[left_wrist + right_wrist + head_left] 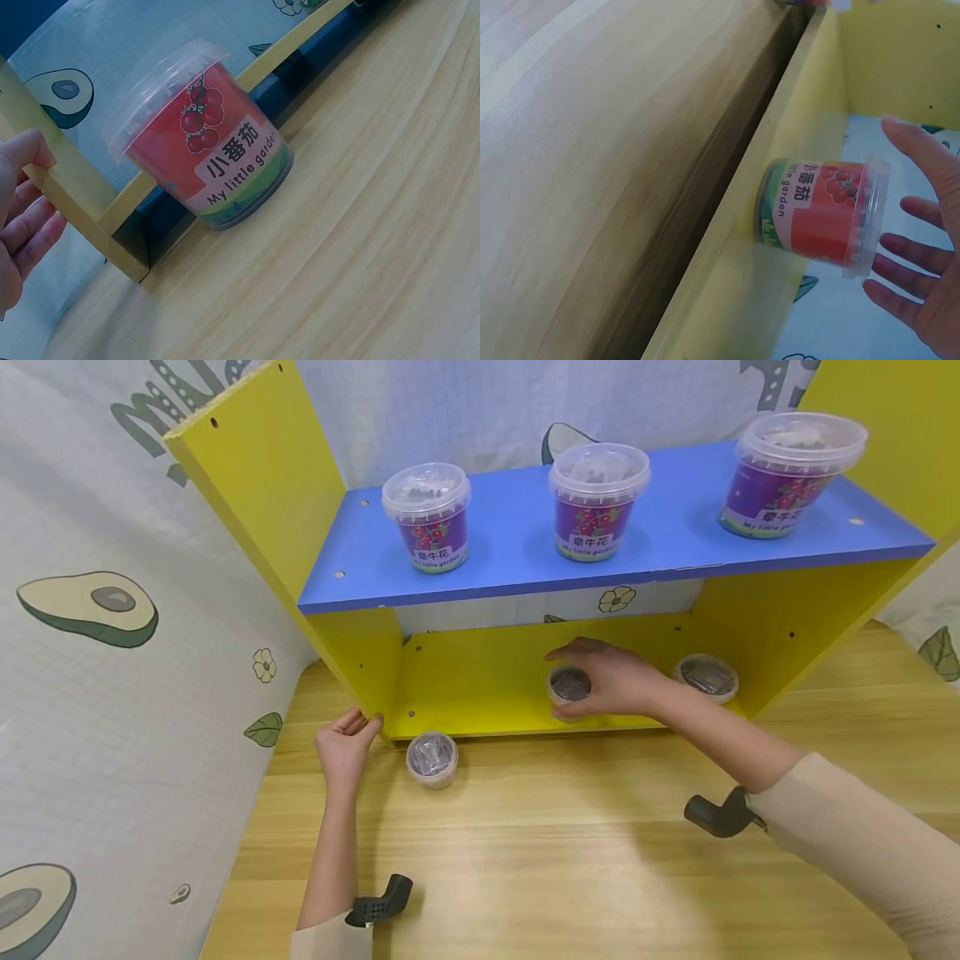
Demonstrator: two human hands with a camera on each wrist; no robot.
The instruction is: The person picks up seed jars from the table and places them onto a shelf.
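My left hand [347, 745] holds the front edge of the shelf's yellow left side panel [82, 214], thumb on one side and fingers on the other. Beside it, on the wooden table, stands a lidded plastic cup [432, 758]; the left wrist view shows its red label with tomatoes. My right hand [611, 681] is spread around another red-labelled cup [817, 214] on the yellow lower board [480, 685]. In the right wrist view its fingers [911, 277] are spread near the lid, with a gap showing between thumb and lid. Both cups stand upright.
Farther right on the lower board stands another lidded cup [707, 678], partly behind my right forearm. Three purple-labelled cups, left [431, 518], middle [596, 502] and right [787, 477], stand on the blue upper board [517, 531]. A patterned curtain [150, 710] hangs to the left and behind.
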